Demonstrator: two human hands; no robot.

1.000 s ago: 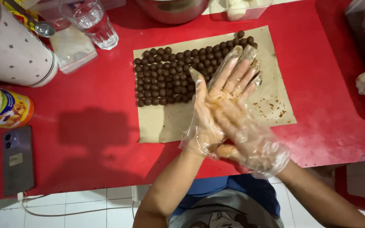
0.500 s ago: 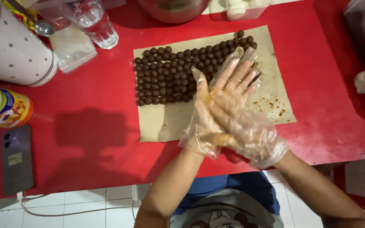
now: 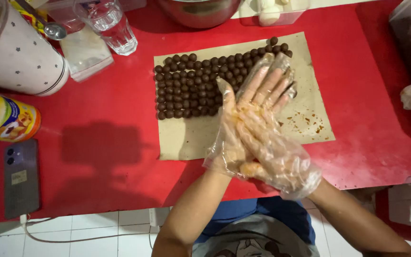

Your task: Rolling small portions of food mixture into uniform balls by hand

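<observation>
1. Over the brown paper sheet (image 3: pixel 243 138) on the red table (image 3: pixel 96 143), two hands in thin see-through plastic gloves are pressed together, palm on palm.
2. Since a second ago the right hand (image 3: pixel 269 147) has slid up along the left hand (image 3: pixel 248 114) — before, its fingers lay lower and more across; now they lie over the middle of the left palm.
3. Left hand fingers are a bit more spread than before, and the tips have moved a little to the right, close to the end of the ball rows.
4. Both hands are flat and open, fingers long and straight. Something is squashed between the palms, but I cannot tell what it is — only a little orange bit shows near the wrists.
5. Left hand points up and to the right, thumb sticking out to the side. Right hand lies on top, wrist low and to the right.
6. Small brown balls (image 3: pixel 191 85) sit in neat rows on the paper, just left of the fingers and touching each other. They have not moved.
7. Crumbs (image 3: pixel 305 121) dot the bare paper to the right of the hands.
8. Far off to the left are a glass (image 3: pixel 110 24), a white pot with tiny stars (image 3: pixel 20 57), a yellow tin (image 3: pixel 3 116) and a phone (image 3: pixel 21 176).
</observation>
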